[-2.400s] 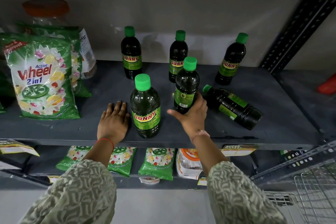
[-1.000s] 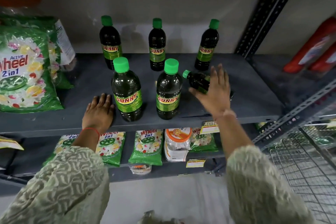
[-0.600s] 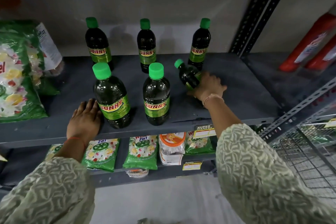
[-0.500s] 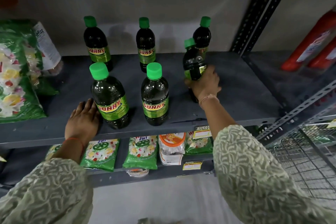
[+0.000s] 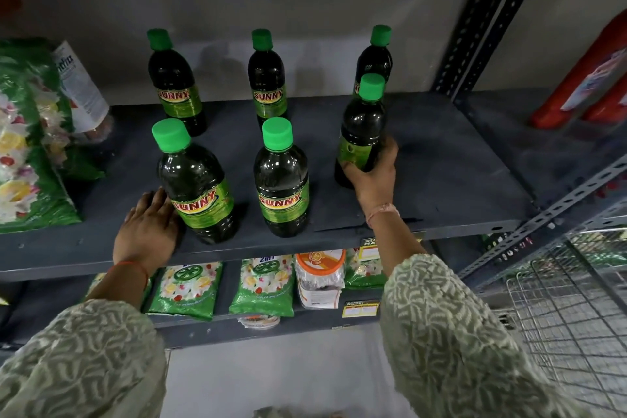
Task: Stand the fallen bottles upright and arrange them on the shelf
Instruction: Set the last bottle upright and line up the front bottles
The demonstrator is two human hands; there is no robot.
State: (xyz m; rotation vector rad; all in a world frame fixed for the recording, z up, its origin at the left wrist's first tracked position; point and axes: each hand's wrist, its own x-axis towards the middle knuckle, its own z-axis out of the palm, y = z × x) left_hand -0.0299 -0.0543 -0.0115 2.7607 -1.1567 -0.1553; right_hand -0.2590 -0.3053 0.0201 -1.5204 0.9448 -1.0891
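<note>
Several dark Sunny bottles with green caps stand upright on the grey shelf [image 5: 441,180], in a back row and a front row. My right hand [image 5: 373,176] grips the lower part of the front right bottle [image 5: 363,132], which stands upright on the shelf in front of the back right bottle [image 5: 375,58]. The front middle bottle [image 5: 281,180] and front left bottle [image 5: 196,187] stand free. My left hand [image 5: 149,227] lies flat on the shelf's front edge, fingers beside the front left bottle. Two more bottles stand at the back left [image 5: 173,81] and back middle [image 5: 266,78].
Green detergent bags [image 5: 23,146] lean at the shelf's left end. The lower shelf holds more green packets [image 5: 186,288] and a jar [image 5: 319,278]. A slotted upright post [image 5: 481,20] bounds the shelf's right, with red containers [image 5: 583,78] beyond. A wire basket [image 5: 570,316] sits at lower right.
My right hand let go of the front middle bottle, reached to the bottle lying at the right, gripped it and raised it upright. My left hand stayed flat on the shelf.
</note>
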